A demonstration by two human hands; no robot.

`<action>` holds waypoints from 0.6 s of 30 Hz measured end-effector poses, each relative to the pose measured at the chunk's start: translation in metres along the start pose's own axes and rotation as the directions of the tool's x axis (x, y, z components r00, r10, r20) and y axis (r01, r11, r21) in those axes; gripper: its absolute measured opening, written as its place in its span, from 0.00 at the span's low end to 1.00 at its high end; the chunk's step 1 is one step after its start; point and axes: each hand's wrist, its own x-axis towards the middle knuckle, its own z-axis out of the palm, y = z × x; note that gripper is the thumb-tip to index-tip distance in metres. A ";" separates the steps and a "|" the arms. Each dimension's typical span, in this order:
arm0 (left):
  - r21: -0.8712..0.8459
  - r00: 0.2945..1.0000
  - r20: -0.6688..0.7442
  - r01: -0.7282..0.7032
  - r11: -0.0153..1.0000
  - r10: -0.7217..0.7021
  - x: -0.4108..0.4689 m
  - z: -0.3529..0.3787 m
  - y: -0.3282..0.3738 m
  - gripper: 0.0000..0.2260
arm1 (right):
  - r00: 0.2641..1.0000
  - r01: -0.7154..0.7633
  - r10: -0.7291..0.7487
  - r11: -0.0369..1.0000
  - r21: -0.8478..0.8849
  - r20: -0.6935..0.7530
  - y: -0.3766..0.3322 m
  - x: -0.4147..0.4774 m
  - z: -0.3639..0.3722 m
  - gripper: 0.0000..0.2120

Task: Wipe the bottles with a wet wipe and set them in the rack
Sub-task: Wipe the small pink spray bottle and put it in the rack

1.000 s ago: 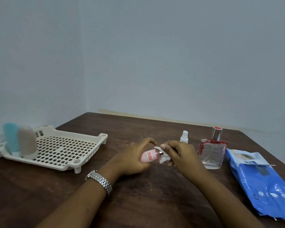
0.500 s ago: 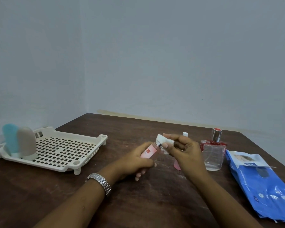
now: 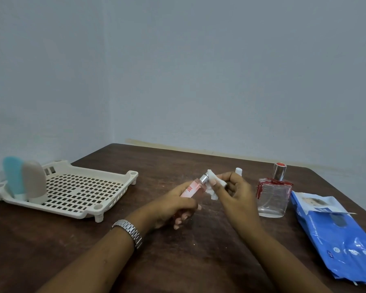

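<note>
A person's two hands meet over the middle of a dark wooden surface (image 3: 188,261), seen from above and behind. The left hand (image 3: 173,203) is curled round the lower part of a slim pink spray bottle (image 3: 191,190), which tilts with its silver collar pointing towards one o'clock. The right hand (image 3: 235,191) pinches a crumpled white wet wipe (image 3: 215,185) between thumb and fingers and presses it against that silver collar, so both hands are clamped: one on the bottle, one on the wipe. A metal wristwatch (image 3: 129,231) sits on the left wrist.

At nine o'clock from the hands, well apart from them, lies a cream plastic rack (image 3: 132,174) with a slotted floor. In its far left corner two rounded bottles stand cap-down, touching each other: a light blue bottle (image 3: 13,176) and a beige bottle (image 3: 34,181).

At three o'clock, just beside the right hand, a square clear glass perfume bottle (image 3: 273,197) stands upright, red round its shoulders, with a silver neck. Behind the right hand, at twelve o'clock, the top of a small white bottle (image 3: 238,170) shows. At four o'clock lies a blue pack of wet wipes (image 3: 336,233), its flap peeled up.
</note>
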 end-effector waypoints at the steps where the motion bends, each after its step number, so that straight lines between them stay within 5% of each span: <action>1: -0.010 1.000 -0.012 -0.008 1.000 0.008 0.001 0.000 -0.001 0.23 | 1.000 0.025 -0.025 0.999 -0.045 0.017 0.001 -0.002 0.003 0.02; 5: -0.044 0.999 -0.045 -0.033 0.998 0.031 0.004 0.001 -0.003 0.28 | 0.964 0.265 -0.264 0.923 -0.280 0.041 0.002 -0.008 0.009 0.03; 9: 0.097 0.994 -0.084 -0.057 0.994 0.066 0.004 0.005 -0.003 0.24 | 0.897 0.432 -0.427 0.792 -0.432 0.114 -0.001 -0.007 0.007 0.07; 14: 0.200 0.975 -0.177 -0.100 0.975 0.136 0.005 0.012 -0.002 0.21 | 0.881 0.454 -0.453 0.732 -0.507 0.136 -0.003 -0.007 0.009 0.13; 18: 0.091 0.977 -0.137 -0.150 0.984 0.162 0.003 0.012 0.001 0.21 | 0.900 0.413 -0.431 0.790 -0.453 0.068 -0.003 -0.006 0.008 0.11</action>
